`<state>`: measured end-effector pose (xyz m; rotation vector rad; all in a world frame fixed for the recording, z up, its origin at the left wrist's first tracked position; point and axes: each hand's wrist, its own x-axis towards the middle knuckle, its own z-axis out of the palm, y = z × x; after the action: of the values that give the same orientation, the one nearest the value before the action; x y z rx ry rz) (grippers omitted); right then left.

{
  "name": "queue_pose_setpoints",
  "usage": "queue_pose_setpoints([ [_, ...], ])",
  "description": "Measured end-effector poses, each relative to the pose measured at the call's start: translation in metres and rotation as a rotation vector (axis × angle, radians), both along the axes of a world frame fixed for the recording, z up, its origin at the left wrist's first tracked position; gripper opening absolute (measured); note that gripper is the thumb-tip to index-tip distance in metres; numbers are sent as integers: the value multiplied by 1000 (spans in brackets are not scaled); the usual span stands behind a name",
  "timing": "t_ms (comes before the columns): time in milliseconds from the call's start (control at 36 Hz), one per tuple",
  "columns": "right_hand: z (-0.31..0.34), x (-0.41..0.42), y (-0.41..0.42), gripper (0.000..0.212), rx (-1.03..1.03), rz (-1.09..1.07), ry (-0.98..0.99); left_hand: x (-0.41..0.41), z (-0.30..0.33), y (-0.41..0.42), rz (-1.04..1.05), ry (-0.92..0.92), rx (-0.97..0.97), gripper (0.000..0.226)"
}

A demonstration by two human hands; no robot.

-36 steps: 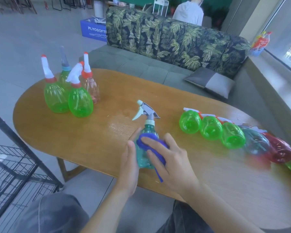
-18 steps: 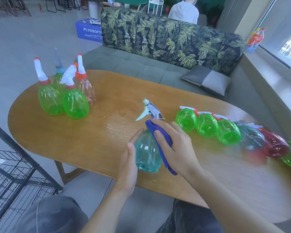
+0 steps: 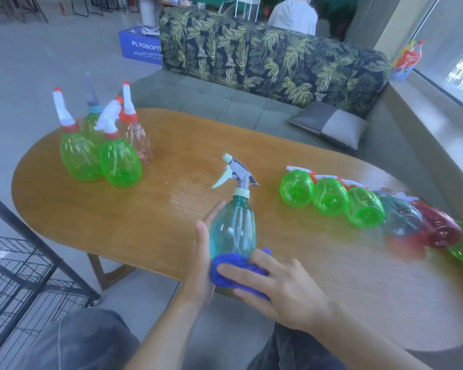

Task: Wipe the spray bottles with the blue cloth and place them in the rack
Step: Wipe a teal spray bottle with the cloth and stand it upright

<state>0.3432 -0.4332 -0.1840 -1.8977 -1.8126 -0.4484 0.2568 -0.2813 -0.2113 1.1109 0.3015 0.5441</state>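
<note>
A teal spray bottle [image 3: 233,225] with a grey trigger stands upright at the table's near edge. My left hand [image 3: 202,265] holds its left side. My right hand [image 3: 275,284] presses the blue cloth [image 3: 233,268] against the bottle's base, fingers spread over the cloth. Several bottles, mostly green [image 3: 119,161], stand upright at the table's far left. A row of several bottles lies on its side at the right: green ones [image 3: 330,200], a teal one, a red one [image 3: 439,231]. The black wire rack [image 3: 19,265] stands at the lower left beside the table.
The oval wooden table [image 3: 171,145] has a leaf-print sofa [image 3: 265,57] behind it with a grey cushion [image 3: 329,126]. A person sits beyond the sofa. A blue box [image 3: 139,48] stands on the floor. My knees show at the bottom.
My right hand slid the blue cloth down from the bottle's neck and shoulder to its base. My left hand kept its hold on the bottle's side.
</note>
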Motion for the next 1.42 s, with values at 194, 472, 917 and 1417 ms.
queue_pose_setpoints([
  [194,0,-8,6,30,322,-389,804,0,-5,0,34,14,125,83],
  [472,-2,-18,24,28,392,-476,1243,3,-4,1,37,-1,101,86],
  [917,20,-4,23,35,251,-426,861,4,-4,1,50,-7,6,49],
  [1417,12,3,38,34,118,-239,193,3,-2,4,92,32,10,38],
])
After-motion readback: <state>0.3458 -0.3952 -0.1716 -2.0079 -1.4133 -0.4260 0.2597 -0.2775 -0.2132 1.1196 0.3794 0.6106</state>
